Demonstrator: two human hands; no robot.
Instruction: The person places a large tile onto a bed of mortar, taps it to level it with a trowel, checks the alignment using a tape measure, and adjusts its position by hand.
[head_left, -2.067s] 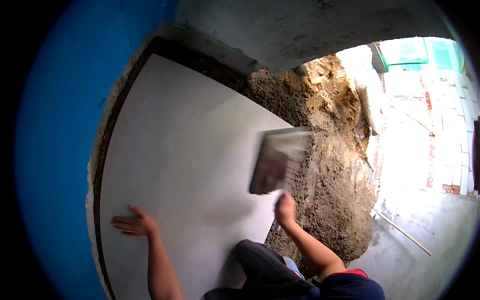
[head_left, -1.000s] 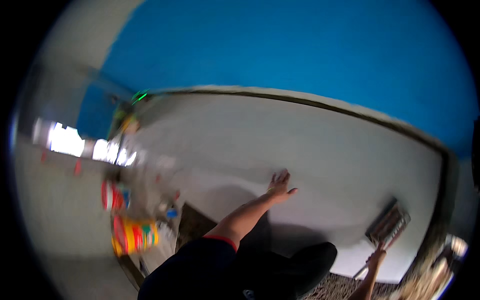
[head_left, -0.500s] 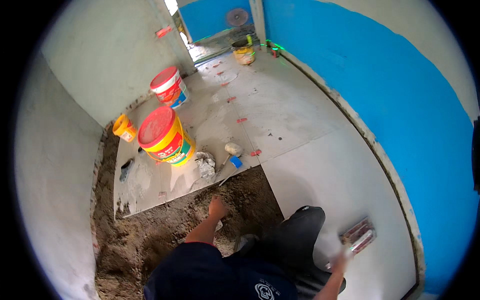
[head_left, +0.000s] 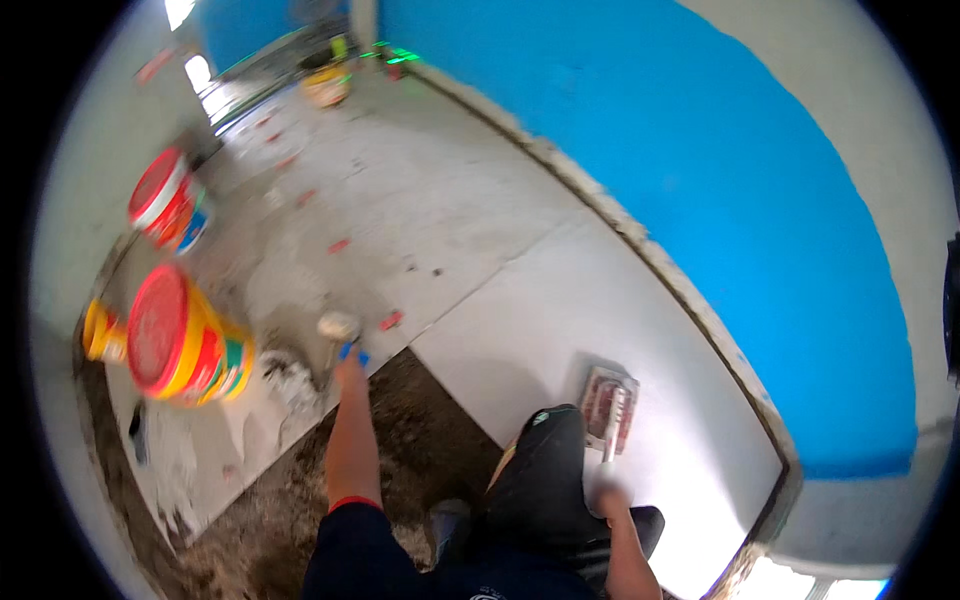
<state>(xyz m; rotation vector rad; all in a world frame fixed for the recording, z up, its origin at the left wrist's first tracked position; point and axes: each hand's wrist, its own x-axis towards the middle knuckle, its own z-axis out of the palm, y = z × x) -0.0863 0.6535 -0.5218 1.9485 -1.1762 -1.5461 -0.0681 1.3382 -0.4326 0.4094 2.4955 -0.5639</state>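
My left hand (head_left: 350,372) reaches forward to a blue piece (head_left: 362,357) beside a mallet (head_left: 339,326) with a rounded pale head, lying on the tiles. Blur hides whether its fingers are closed on the blue piece or on the mallet's handle. To the right, my right hand (head_left: 608,497) is closed round the end of the long pale handle of a tool with a reddish-brown rectangular plate (head_left: 602,405). That plate is over the large pale tile (head_left: 520,330) beside my knee; whether it touches cannot be made out.
Brown mortar bed (head_left: 400,410) lies exposed between my legs and the laid tiles. A crumpled pale bag (head_left: 290,380), a big yellow-and-red bucket (head_left: 190,340), a red-lidded bucket (head_left: 170,200) and a small yellow pail (head_left: 104,333) stand left. A blue-painted wall (head_left: 680,190) curves along the right.
My left hand has moved from above the mortar forward to the blue piece by the mallet. The plate tool in my right hand has shifted and turned its plate forward. My view has swung right.
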